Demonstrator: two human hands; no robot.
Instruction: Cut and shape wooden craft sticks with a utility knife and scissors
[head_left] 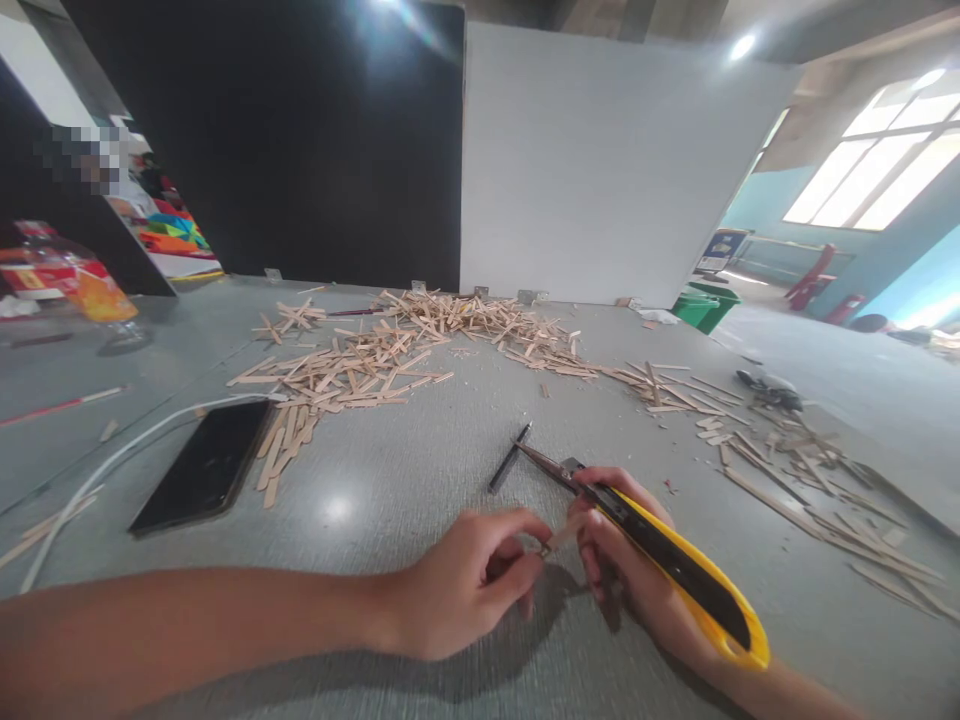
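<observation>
Low over the grey table, my left hand [469, 580] pinches the near end of a small wooden stick [564, 532] between thumb and fingertips. The stick's other end meets the fingers of my right hand [626, 550], which is closed around a yellow and black utility knife [679, 565]. The knife's blade is out and points up and to the left, away from me. Beneath or beside the blade tip lies a dark pen [510, 458]; whether they touch, I cannot tell. My right fingers partly cover the knife's front and the stick.
A pile of wooden sticks [352, 355] spreads across the table, with more sticks [817, 500] at right. A black phone [202, 465] with a white cable [112, 455] lies left. Further left stands a drink bottle [105, 290]. Black and white panels [592, 170] rise behind.
</observation>
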